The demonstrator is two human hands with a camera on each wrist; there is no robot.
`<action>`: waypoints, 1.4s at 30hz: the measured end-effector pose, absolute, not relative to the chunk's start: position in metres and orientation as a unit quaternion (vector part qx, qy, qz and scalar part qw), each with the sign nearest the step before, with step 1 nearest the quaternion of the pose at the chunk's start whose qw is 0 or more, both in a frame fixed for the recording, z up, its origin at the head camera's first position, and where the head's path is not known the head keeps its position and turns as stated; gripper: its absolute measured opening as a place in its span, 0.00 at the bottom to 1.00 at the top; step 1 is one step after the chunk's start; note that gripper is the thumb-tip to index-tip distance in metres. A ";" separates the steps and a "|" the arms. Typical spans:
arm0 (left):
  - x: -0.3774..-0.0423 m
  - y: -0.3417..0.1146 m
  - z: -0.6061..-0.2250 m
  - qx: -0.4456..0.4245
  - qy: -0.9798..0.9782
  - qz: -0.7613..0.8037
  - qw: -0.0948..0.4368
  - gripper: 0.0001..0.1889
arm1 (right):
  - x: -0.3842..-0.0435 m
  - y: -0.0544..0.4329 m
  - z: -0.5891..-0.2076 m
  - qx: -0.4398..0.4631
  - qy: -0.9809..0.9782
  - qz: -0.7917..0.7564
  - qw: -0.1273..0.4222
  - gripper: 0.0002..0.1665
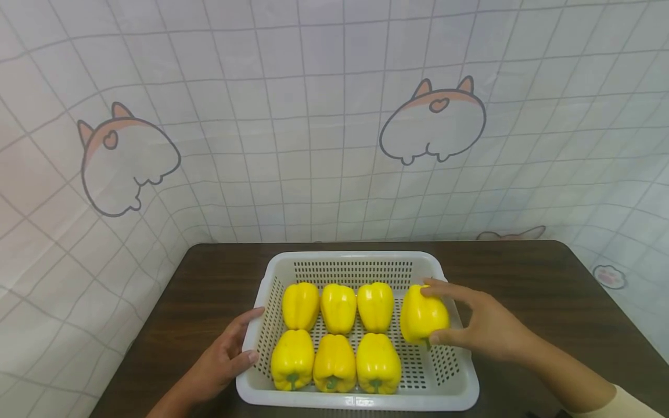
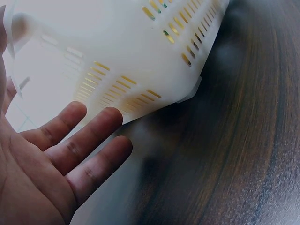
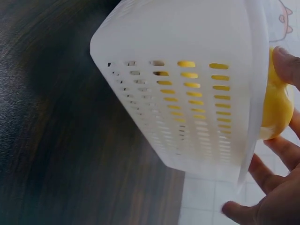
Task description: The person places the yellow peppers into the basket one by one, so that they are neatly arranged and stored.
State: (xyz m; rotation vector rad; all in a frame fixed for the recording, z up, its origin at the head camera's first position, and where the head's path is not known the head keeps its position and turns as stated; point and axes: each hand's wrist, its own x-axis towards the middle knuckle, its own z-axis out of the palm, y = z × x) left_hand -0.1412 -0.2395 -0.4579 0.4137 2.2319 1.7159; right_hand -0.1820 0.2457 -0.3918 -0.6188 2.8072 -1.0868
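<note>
A white plastic basket (image 1: 355, 400) with slotted walls holds yellow bell peppers in two rows. Three lie in the back row, among them a middle pepper (image 1: 338, 307); three more fill the front row, stems toward the person, such as the front left pepper (image 1: 292, 359). My right hand (image 1: 486, 322) reaches over the basket's right rim and grips another yellow bell pepper (image 1: 425, 314) between thumb and fingers, its stem pointing down. At the left rim my left hand (image 1: 227, 354) rests with thumb and index fingertip; its other fingers (image 2: 96, 138) extend loosely beside the outer wall.
The basket stands on a dark brown wood-grain table (image 1: 528, 278), which shows on both sides of it. Behind hangs a white gridded curtain (image 1: 319, 128) printed with cartoon animals. Inside the basket, bare slotted floor shows at the front right.
</note>
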 end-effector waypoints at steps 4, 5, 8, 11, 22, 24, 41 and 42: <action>-0.142 -0.240 -0.459 0.152 0.776 0.595 0.146 0.36 | -0.181 0.247 -0.392 -0.204 0.908 -0.363 0.048 0.47; -0.142 -0.241 -0.459 0.155 0.774 0.597 0.146 0.36 | -0.181 0.247 -0.392 -0.207 0.905 -0.368 0.053 0.46; -0.143 -0.242 -0.460 0.163 0.767 0.603 0.148 0.36 | -0.180 0.245 -0.394 -0.220 0.897 -0.378 0.066 0.45; -0.143 -0.243 -0.461 0.165 0.760 0.610 0.153 0.36 | -0.181 0.240 -0.397 -0.232 0.894 -0.379 0.066 0.44; -0.143 -0.243 -0.463 0.168 0.751 0.619 0.156 0.36 | -0.183 0.228 -0.404 -0.255 0.906 -0.334 0.051 0.44; -0.143 -0.243 -0.462 0.170 0.752 0.618 0.155 0.36 | -0.184 0.227 -0.404 -0.258 0.908 -0.327 0.049 0.44; -0.143 -0.241 -0.462 0.152 0.770 0.602 0.149 0.36 | -0.188 0.221 -0.400 -0.260 0.921 -0.286 0.049 0.42; -0.143 -0.241 -0.462 0.153 0.768 0.603 0.149 0.36 | -0.188 0.221 -0.401 -0.261 0.921 -0.284 0.049 0.41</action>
